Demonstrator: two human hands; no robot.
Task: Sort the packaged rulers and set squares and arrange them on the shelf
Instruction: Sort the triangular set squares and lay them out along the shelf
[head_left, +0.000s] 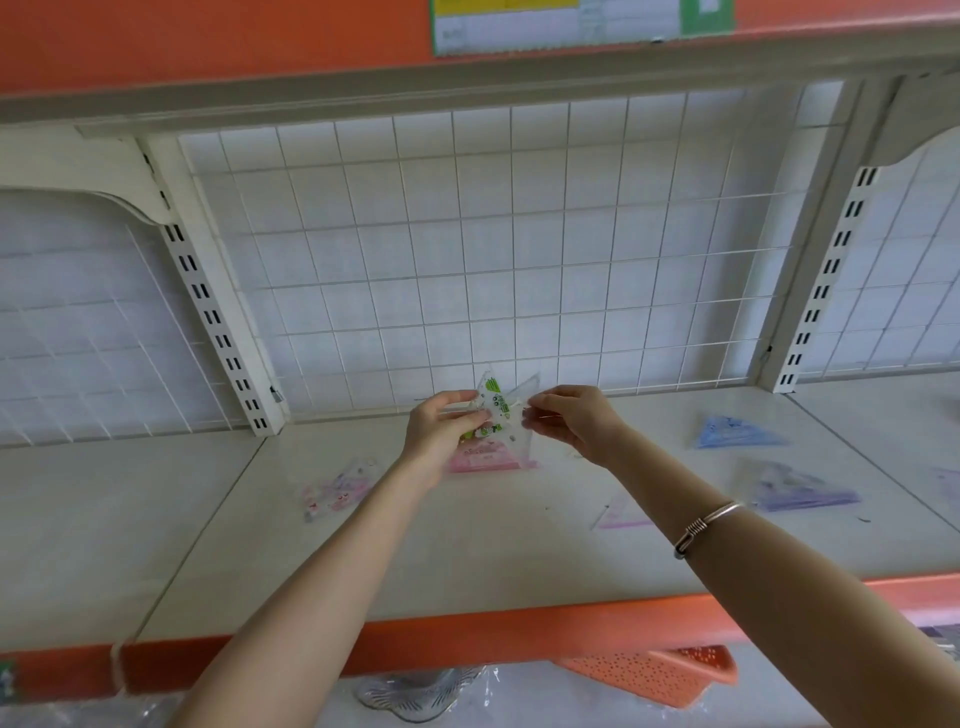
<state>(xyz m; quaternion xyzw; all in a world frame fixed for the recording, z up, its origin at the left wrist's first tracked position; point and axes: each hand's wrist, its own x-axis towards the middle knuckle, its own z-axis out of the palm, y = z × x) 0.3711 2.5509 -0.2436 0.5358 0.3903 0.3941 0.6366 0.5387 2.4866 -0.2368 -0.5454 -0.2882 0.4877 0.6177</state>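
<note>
Both my hands hold up a clear packaged set square with green print (496, 402) above the white shelf (467, 561). My left hand (441, 428) grips its left side, and my right hand (574, 418) pinches its right edge. Just below them a pink packaged set square (491, 460) lies flat on the shelf. A pink-and-white patterned pack (337, 491) lies to the left. A pale pink set square (621, 514) lies under my right forearm. A blue pack (735, 434) and a purple pack (800, 491) lie to the right.
A white wire grid panel (467, 249) backs the shelf, with slotted uprights (218, 322) on either side. The shelf's front edge is orange (493, 636). Below it sit an orange perforated basket (660, 675) and clear wrapped items (421, 693). Another purple pack (948, 480) shows at the far right.
</note>
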